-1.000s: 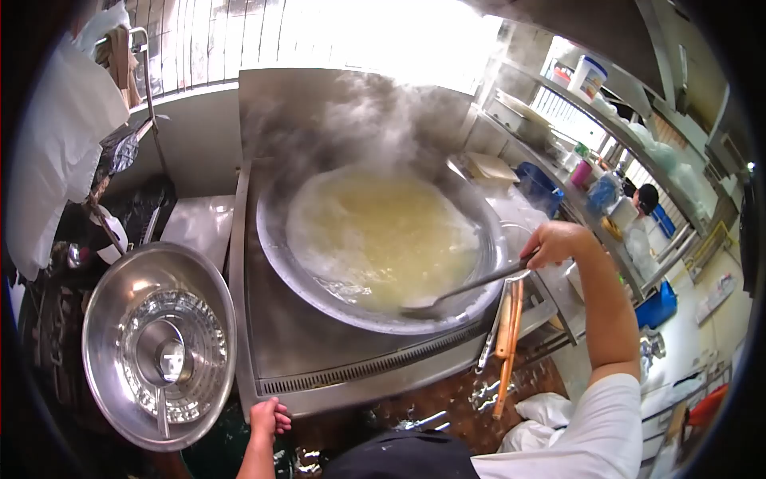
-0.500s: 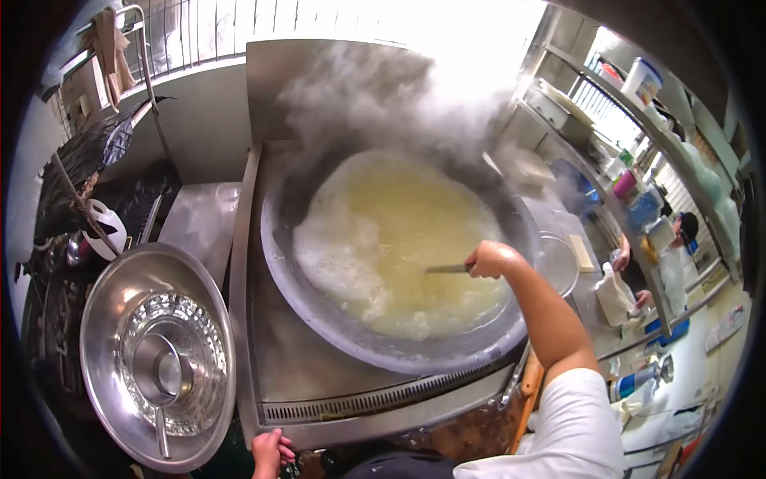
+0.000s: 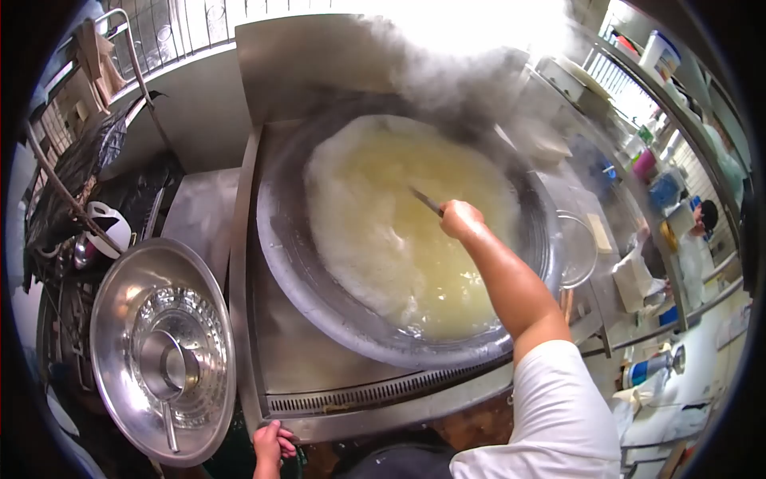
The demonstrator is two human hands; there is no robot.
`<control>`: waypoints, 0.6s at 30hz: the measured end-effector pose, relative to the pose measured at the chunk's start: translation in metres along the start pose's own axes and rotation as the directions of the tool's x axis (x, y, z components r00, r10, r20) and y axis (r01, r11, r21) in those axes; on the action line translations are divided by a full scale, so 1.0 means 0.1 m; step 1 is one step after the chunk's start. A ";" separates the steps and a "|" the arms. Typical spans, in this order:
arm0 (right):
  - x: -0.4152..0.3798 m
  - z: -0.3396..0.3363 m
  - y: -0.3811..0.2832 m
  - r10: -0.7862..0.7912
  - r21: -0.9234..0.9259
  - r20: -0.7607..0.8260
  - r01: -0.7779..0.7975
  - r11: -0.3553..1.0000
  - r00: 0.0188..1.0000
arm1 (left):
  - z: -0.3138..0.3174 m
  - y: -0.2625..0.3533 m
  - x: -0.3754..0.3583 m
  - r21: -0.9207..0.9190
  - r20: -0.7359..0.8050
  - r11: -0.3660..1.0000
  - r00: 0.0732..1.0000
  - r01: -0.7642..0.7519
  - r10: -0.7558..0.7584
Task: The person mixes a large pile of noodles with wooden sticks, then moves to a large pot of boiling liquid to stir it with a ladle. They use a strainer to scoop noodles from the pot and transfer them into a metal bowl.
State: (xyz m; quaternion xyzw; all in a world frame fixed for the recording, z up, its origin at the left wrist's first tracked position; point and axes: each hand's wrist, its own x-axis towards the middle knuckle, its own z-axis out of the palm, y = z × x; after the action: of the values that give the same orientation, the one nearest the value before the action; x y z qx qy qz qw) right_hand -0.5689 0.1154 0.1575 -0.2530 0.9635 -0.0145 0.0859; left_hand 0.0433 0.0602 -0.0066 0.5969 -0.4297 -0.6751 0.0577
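My right hand point(image 3: 463, 219) is closed around the grey handle of a long utensil point(image 3: 425, 199), reaching over a very large wok point(image 3: 289, 263). Cloudy yellow liquid with pale foam point(image 3: 415, 207) fills much of the wok; the utensil's far end is hidden in it. At the front left corner of the steel stove point(image 3: 311, 367), my left hand point(image 3: 273, 443) has its fingers curled in. Whether it grips anything there I cannot make out.
Left of the stove stands a wide steel basin point(image 3: 116, 335) holding a perforated metal piece and a ladle-like steel pot point(image 3: 169, 366) with a handle. Thick steam point(image 3: 471, 80) rises behind the wok. On the right, a co-worker point(image 3: 702, 219) is near shelves point(image 3: 638, 80) and a round strainer point(image 3: 576, 249).
My right hand has moved away from me and slightly left across the liquid with the utensil. The foam has shifted. My left hand stays near the stove corner.
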 end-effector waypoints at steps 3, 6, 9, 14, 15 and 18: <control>-0.57 -0.38 0.21 -0.108 -0.029 0.010 0.108 0.994 0.994 | 0.05 0.06 -0.05 0.016 -0.002 0.999 0.999 -0.032 0.032; -1.09 -0.94 0.54 -0.239 -0.008 0.045 0.240 0.971 0.970 | 0.04 0.04 -0.01 0.024 0.043 0.997 0.997 -0.067 0.066; -1.59 -1.55 0.92 -0.267 0.096 0.065 0.261 0.961 0.961 | 0.03 0.07 -0.01 0.048 0.086 0.996 0.994 -0.074 0.070; -2.62 -2.42 0.93 -0.083 0.022 0.297 0.080 0.997 0.951 | 0.02 0.06 0.01 0.051 0.131 0.994 0.987 -0.096 0.088; -2.67 -2.43 1.00 -0.063 0.031 0.347 0.056 0.998 0.936 | 0.02 0.06 0.01 0.045 0.137 0.994 0.986 -0.100 0.093; -2.73 -2.32 1.01 -0.034 0.031 0.465 0.022 0.999 0.885 | 0.02 0.05 0.03 0.045 0.150 0.993 0.984 -0.108 0.100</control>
State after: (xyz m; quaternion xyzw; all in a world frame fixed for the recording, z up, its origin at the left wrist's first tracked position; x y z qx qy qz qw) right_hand -0.4237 0.3337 0.4220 -0.2620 0.9108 0.0335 0.3173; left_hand 0.0383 0.0565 -0.0052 0.5234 -0.4809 -0.7019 0.0451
